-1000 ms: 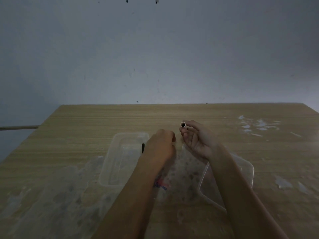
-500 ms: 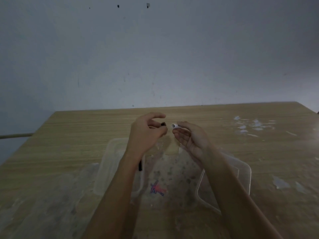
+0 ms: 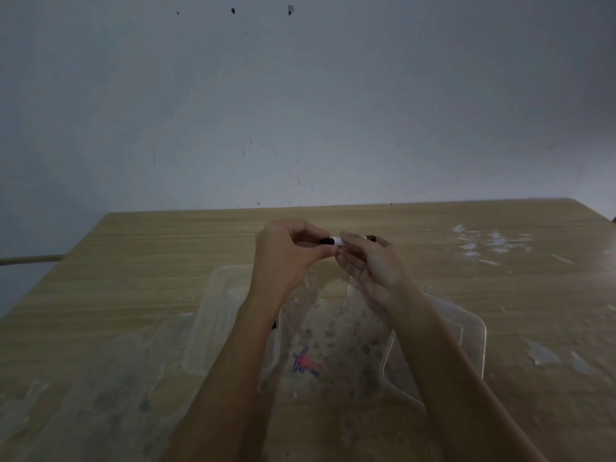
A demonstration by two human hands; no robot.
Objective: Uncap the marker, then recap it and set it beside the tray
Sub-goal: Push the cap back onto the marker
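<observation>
Left hand (image 3: 286, 258) raised above the table (image 3: 166, 261), fingers curled and pinching the black cap (image 3: 326, 241) at the marker's left end. Right hand (image 3: 370, 265) just beside it, palm turned up, fingertips closed around the marker (image 3: 337, 242), whose white barrel shows in the short gap between the two hands. Dark far end of the marker poking out past the right fingers. Held roughly level, toward the middle of the table and nearer its far edge. Cap touching the white barrel; fully seated or not, cannot tell. Below the forearms, a clear plastic tray (image 3: 213, 311) resting on the table, left of centre, with a clear lid (image 3: 466, 338) lying near it toward the right edge. Between them, a red and blue scribble (image 3: 305, 361) on the worn surface. Pale flaked patches (image 3: 483, 241) toward the far right corner.
</observation>
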